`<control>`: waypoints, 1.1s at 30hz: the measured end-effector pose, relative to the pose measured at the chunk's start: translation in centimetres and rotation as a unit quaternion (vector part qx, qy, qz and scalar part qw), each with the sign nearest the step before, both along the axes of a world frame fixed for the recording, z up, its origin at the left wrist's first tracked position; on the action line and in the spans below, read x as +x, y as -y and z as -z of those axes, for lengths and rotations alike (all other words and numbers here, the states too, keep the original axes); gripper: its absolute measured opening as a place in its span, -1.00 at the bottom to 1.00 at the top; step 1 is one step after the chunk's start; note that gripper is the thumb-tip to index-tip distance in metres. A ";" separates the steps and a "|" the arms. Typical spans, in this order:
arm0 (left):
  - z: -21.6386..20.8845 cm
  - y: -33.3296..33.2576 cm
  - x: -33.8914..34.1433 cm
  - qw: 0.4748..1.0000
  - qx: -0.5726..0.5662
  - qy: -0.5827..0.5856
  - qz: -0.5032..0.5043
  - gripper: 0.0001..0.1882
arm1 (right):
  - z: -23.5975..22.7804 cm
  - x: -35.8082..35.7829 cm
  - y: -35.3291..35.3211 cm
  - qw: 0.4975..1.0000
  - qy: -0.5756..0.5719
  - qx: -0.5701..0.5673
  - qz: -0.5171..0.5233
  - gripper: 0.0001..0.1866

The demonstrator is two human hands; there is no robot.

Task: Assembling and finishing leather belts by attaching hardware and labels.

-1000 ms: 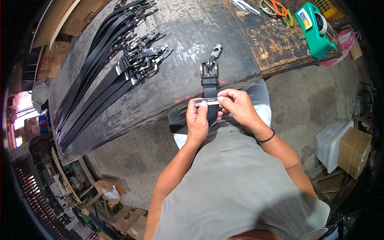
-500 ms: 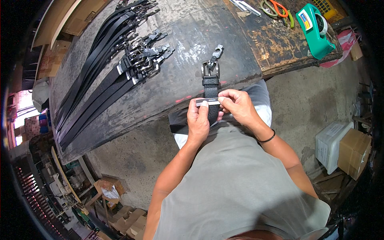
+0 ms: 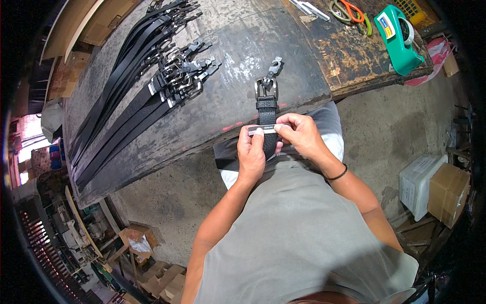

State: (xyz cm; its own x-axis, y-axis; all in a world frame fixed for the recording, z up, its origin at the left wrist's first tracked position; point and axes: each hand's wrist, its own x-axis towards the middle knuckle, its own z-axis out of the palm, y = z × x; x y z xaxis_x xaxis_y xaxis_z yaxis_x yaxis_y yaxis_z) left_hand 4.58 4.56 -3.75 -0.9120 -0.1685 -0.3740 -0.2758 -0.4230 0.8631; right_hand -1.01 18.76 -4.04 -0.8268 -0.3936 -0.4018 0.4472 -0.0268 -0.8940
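black belt (image 3: 267, 116) is lying buckle-end on the near edge of the worktop (image 3: 298, 55), its buckle (image 3: 266, 89) and grey hanger clip (image 3: 274, 67) pointing away from the person, while its strap is running down over the edge toward the lap, between the two hands. a dark, pale-edged strip (image 3: 263, 129) is crossing the strap just below the keeper loop. the left hand (image 3: 250, 154) is pinching the strip's left end, thumb on top; the right hand (image 3: 304, 138) is closing thumb and finger on its right end, so each grip is narrow, with other fingers curling beneath. the step in hand is seemingly one of squaring the strip across the leather, as some belts in the pile (image 3: 124, 76) at left are wearing similar pale bands near their buckles. the next move is probably calling for even tension and for tucking both ends around behind the strap without skewing. whether anything is fastening the strip underneath, i cannot tell.
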 end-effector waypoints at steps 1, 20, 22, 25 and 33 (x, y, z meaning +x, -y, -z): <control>0.0 0.0 0.0 1.000 0.008 0.006 -0.002 -0.84 | 0.0 0.0 0.0 1.000 0.000 0.000 0.000 -0.75; 0.3 0.3 0.2 0.999 0.038 0.014 -0.005 -0.80 | 0.3 0.1 0.2 0.999 0.023 -0.020 0.015 -0.80; 0.3 0.5 0.0 0.996 0.077 0.034 -0.009 -0.78 | 0.4 0.1 0.2 0.999 0.020 -0.024 0.018 -0.80; 0.1 0.7 0.0 0.996 0.081 0.043 0.002 -0.76 | -0.1 0.0 0.1 0.998 0.031 -0.057 0.011 -0.82; -0.5 0.7 -0.1 0.993 0.098 0.065 0.001 -0.77 | 0.0 -0.1 0.1 0.999 0.025 -0.031 -0.005 -0.81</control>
